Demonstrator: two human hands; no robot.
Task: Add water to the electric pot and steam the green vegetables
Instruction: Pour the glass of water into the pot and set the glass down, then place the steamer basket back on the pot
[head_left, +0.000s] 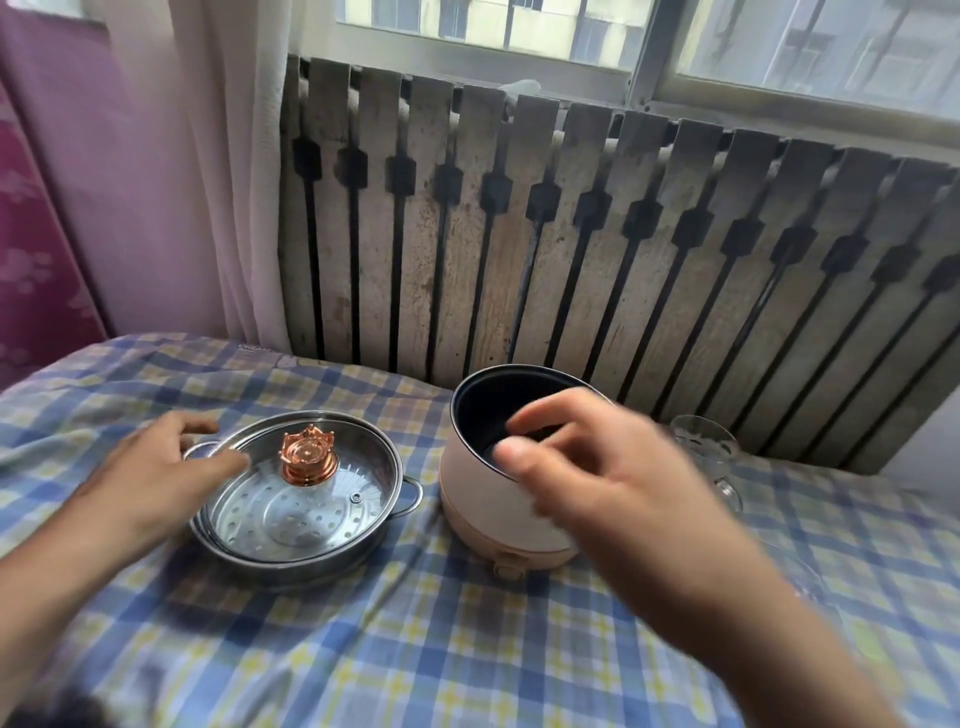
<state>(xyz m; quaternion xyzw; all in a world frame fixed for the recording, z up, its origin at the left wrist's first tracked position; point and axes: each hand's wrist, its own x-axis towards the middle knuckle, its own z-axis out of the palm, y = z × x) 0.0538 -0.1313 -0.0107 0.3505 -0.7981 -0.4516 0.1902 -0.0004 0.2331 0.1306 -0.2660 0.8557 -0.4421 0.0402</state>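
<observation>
Checked cloth (363, 649) over the table, pink pot (467, 499) at 3 o'clock of the steamer (291, 519), glass lid (322, 499) on the steamer, right hand (613, 467) blurry, open, holding nothing, before the pot, left hand (156, 467) open at the steamer's 9 o'clock rim, glass (706, 447) at 3 o'clock of the pot.

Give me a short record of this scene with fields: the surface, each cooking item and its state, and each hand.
surface: blue checked cloth
electric pot: open, lid off, upright
steamer tray: left of pot, glass lid on it
lid knob: copper colour
glass: right of pot, partly hidden
left hand: open, at tray's left edge
right hand: open, blurred, before pot
vegetables: not visible
</observation>
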